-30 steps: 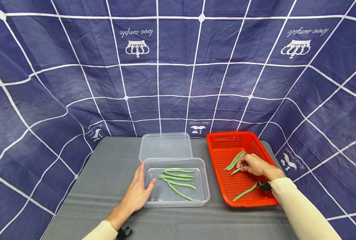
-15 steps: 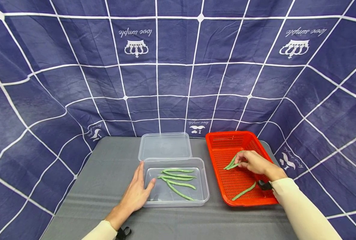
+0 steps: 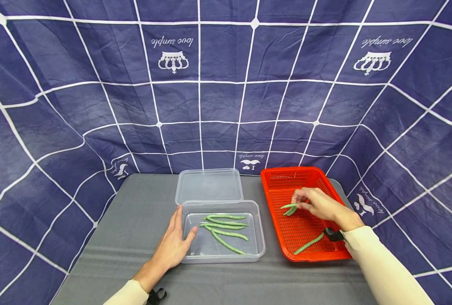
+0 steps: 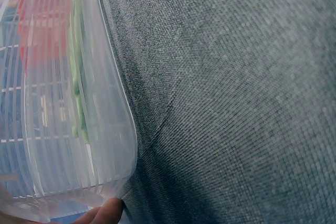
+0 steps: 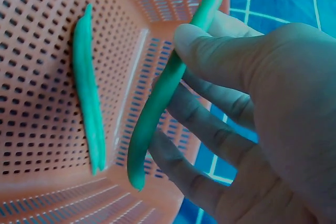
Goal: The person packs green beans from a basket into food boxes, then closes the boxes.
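Right hand (image 3: 317, 205) over red basket (image 3: 306, 231), thumb and fingers nearly together, pinching one green bean (image 5: 168, 82); bean's in the basket area, above two side-by-side beans (image 5: 90, 93) on the mesh floor. Lone bean (image 3: 309, 244) at the near end, tip close to the black wrist strap (image 3: 332, 234); contact can't be told. Left hand (image 3: 174, 243) has fingers extended along the left wall of clear box (image 3: 263, 237), thumb over the rim, gripping nothing. Box beans (image 3: 227, 234) lie loosely fanned. Clear lid (image 3: 209, 185) flat just behind the box. Basket's left rim and box's right rim stand between right hand and box beans; narrow strip of gray table (image 3: 134, 212) between them. More table room to the left and in front; back edge meets blue grid cloth (image 3: 222, 101). Cloth print upside down: "love simple" twice up high with crowns, smaller mustache motifs low.
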Demonstrator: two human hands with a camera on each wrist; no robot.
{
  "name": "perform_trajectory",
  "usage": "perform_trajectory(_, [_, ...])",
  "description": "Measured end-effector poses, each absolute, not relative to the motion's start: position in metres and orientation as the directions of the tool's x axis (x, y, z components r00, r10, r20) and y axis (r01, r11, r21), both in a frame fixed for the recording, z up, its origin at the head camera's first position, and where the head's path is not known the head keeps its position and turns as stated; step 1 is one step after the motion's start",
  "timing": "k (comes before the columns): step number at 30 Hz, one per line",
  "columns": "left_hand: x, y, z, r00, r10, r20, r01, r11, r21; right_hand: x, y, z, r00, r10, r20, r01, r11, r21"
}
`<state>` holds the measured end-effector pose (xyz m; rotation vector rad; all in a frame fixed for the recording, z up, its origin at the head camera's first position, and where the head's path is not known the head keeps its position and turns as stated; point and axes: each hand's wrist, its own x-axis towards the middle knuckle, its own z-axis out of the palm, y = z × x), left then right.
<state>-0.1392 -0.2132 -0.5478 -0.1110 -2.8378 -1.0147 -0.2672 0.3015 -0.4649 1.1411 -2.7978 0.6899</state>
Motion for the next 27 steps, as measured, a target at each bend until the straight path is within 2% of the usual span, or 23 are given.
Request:
perform_trajectory(6, [-0.139, -0.214, -0.548, -0.989, 0.027, 0.145, 0.113, 0.77, 0.628, -0.261, 0.289, -0.455, -0.704, -0.669, 0.239, -0.703, 0.607, -0.371])
perform_trajectory(16, [-0.139, -0.213, -0.549, -0.987, 0.026, 0.156, 0.119, 0.773, 0.623, -0.249, 0.263, -0.435, -0.705, -0.665, 0.246, -0.705, 0.617, -0.35])
perform_trajectory(27, [-0.141, -0.214, -0.55, -0.988, 0.029, 0.154, 0.12, 0.772, 0.625, -0.235, 0.234, -0.426, -0.73, -0.666, 0.156, -0.673, 0.658, -0.338])
